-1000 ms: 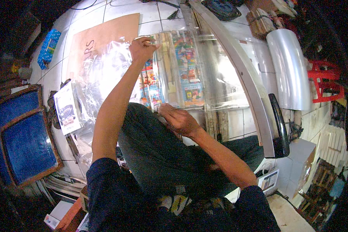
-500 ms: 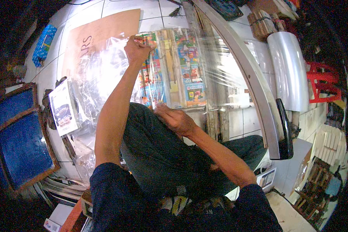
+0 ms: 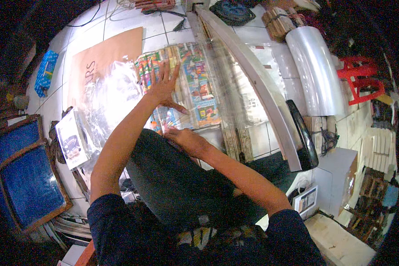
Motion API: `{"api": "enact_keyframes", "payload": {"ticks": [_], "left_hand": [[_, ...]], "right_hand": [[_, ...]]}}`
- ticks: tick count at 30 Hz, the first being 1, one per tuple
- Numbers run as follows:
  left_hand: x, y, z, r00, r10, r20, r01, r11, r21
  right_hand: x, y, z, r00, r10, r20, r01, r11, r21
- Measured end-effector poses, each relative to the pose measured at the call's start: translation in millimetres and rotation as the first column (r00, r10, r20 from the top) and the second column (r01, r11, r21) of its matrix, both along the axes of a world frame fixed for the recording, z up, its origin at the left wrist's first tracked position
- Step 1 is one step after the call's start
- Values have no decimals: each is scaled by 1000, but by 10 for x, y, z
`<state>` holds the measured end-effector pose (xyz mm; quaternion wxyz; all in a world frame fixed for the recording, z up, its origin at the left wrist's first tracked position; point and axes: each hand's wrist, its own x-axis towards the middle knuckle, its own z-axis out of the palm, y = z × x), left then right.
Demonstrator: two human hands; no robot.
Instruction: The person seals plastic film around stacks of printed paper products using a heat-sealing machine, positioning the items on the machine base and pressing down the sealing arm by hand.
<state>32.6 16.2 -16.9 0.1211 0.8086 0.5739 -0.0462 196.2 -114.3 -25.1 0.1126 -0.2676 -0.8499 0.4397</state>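
Note:
My left hand (image 3: 165, 90) lies with fingers spread over colourful printed booklets (image 3: 198, 80) that sit under clear plastic film (image 3: 119, 86). Near my bent knee, my right hand (image 3: 188, 141) has its fingers pinched together at the near edge of the film; the exact grip is partly hidden. Film stretches rightward from the booklets beneath a long metal bar (image 3: 257, 88), which ends in a black handle (image 3: 302, 135). Glare whitens much of the film on the left.
A brown cardboard sheet (image 3: 104, 53) lies beyond the film. Right of the bar are a large clear-film roll (image 3: 314, 71) and a red plastic stool (image 3: 363, 84). A white box (image 3: 72, 139), a blue package (image 3: 45, 73) and blue framed panels (image 3: 31, 181) are on the left.
My left hand has come nearer from the booklets' far edge, and its pinched fingers have spread flat over them. My right hand stays at the near edge. The whole view has shifted slightly.

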Motion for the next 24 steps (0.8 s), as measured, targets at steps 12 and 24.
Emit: {"api": "enact_keyframes", "payload": {"ticks": [12,24], "left_hand": [[21,-7,74,994,-7,-105,2,999,-45],[23,-22,135,993,-15,-115,10,999,-47]], "right_hand": [[1740,514,2650,652,-740,-163,752,605,261],[1671,-346,811,977,-214,-2,196,895,401]]}}
